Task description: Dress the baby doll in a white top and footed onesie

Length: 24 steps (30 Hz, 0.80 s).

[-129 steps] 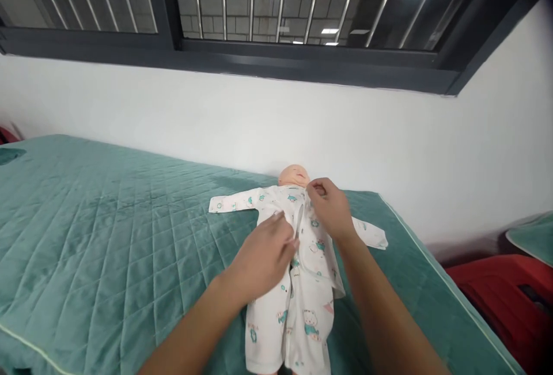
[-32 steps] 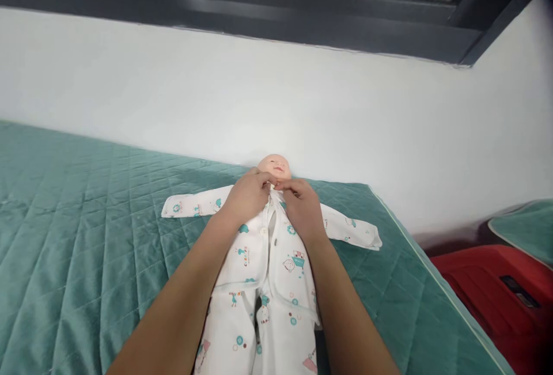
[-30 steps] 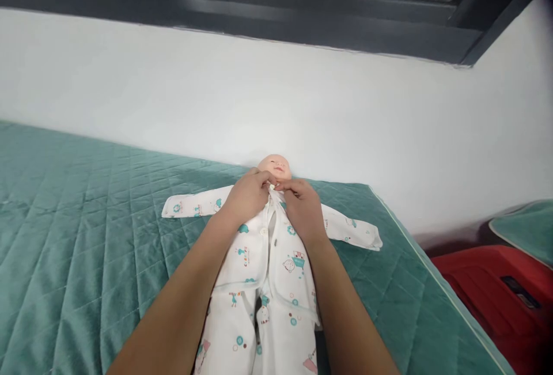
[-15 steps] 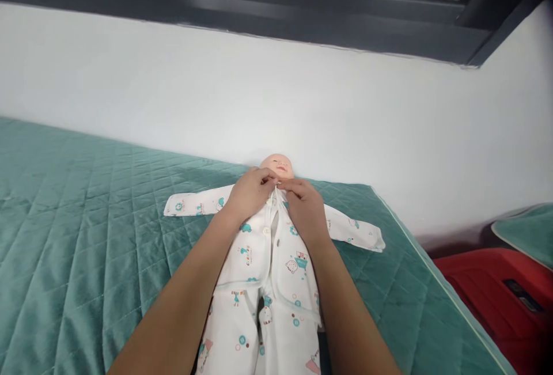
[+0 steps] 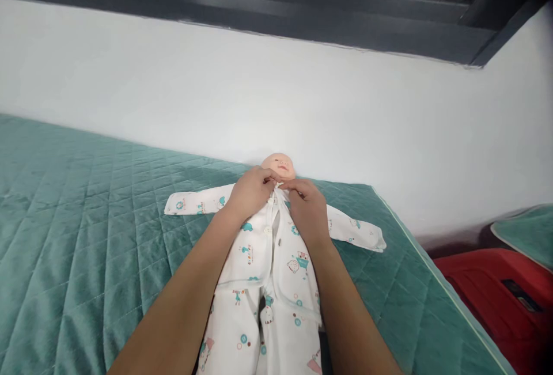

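A baby doll [image 5: 279, 164] lies on its back on a teal quilted bed cover [image 5: 86, 225], head toward the wall. It wears a white printed romper [image 5: 254, 283] with sleeves spread to both sides. My left hand [image 5: 250, 190] and my right hand [image 5: 307, 209] meet at the romper's collar just under the doll's chin. Both pinch the two front edges of the fabric together at the top snap. Below my hands the front placket is partly apart.
A white wall [image 5: 302, 104] rises right behind the doll's head, under a dark window frame [image 5: 276, 6]. The bed's edge runs down the right side; beyond it stands a red object [image 5: 496, 294] and another teal cover [image 5: 525, 231].
My left hand has come up from the romper's chest to the collar, joining my right hand. Over the last second both hands stay at the collar with only small finger shifts.
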Available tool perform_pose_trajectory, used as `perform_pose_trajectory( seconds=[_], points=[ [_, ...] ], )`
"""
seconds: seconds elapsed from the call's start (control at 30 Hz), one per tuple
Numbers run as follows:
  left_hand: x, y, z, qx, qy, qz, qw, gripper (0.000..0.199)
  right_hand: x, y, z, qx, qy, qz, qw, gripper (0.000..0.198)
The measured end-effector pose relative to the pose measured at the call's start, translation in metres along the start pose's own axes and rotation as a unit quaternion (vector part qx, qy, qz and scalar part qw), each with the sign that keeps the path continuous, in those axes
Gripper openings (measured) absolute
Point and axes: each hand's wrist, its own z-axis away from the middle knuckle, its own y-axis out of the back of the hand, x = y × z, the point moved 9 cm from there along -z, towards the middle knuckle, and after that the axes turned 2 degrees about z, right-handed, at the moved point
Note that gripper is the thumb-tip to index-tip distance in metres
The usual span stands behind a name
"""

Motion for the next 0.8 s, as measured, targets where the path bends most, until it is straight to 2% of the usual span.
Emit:
perform_pose_trajectory(
  seconds=[0.13, 0.37, 0.6, 0.8],
  points=[
    [-0.001, -0.005, -0.001, -0.044, -0.005, -0.002, 0.999, 0.026, -0.001, 0.001, 0.0, 0.006, -0.001, 0.019, 1.0, 0.034],
    [-0.011, -0.004, -0.005, -0.019, 0.022, 0.006, 1.0, 0.022, -0.003, 0.001, 0.001, 0.007, 0.014, 0.035, 0.999, 0.037],
    [-0.003, -0.001, -0.005, -0.021, -0.013, 0.032, 0.999, 0.022, 0.0, -0.007, -0.002, -0.034, 0.014, 0.05, 0.998, 0.035],
    [-0.007, -0.001, -0.001, -0.011, 0.033, 0.019, 0.999, 0.022, 0.002, -0.015, -0.002, -0.092, -0.023, 0.027, 0.995, 0.025]
  ],
)
